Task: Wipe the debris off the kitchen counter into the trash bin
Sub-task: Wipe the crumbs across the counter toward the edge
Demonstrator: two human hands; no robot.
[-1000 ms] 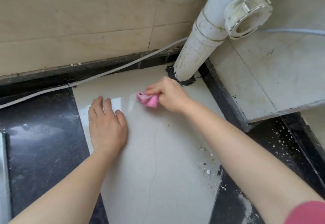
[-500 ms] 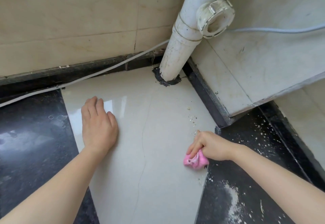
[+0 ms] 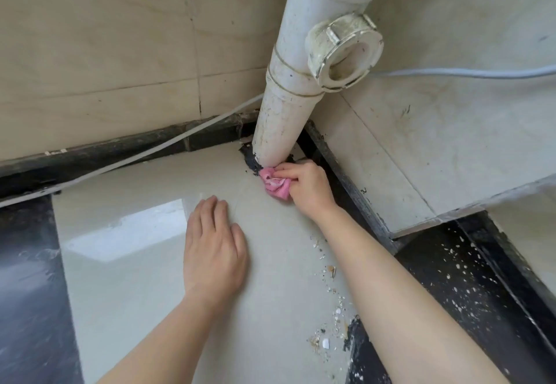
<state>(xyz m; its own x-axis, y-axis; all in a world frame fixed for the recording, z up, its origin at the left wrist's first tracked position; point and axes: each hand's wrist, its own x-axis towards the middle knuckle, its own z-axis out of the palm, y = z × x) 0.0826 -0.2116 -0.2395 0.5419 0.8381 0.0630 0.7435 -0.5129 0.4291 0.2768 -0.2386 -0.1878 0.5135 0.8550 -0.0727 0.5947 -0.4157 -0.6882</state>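
From my end, the right hand (image 3: 307, 188) is at the far corner of the desk (image 3: 144, 287). Its fingers are curled round a crumpled pink cloth (image 3: 275, 185), pinching it down on the pale surface right at the foot of the white pipe (image 3: 288, 97), against the dark ring of sealant (image 3: 251, 166) there. The left hand (image 3: 213, 245) lies flat on the desk, palm down, fingers straight and close together, near the cloth but apart from it. The debris (image 3: 325, 344), small white and brown crumbs, forms 1 loose trail along the right edge of the pale slab, just beside the right forearm. I see more white specks on the black stone (image 3: 451, 293) further right. A white cable (image 3: 126, 161) runs along the back wall.
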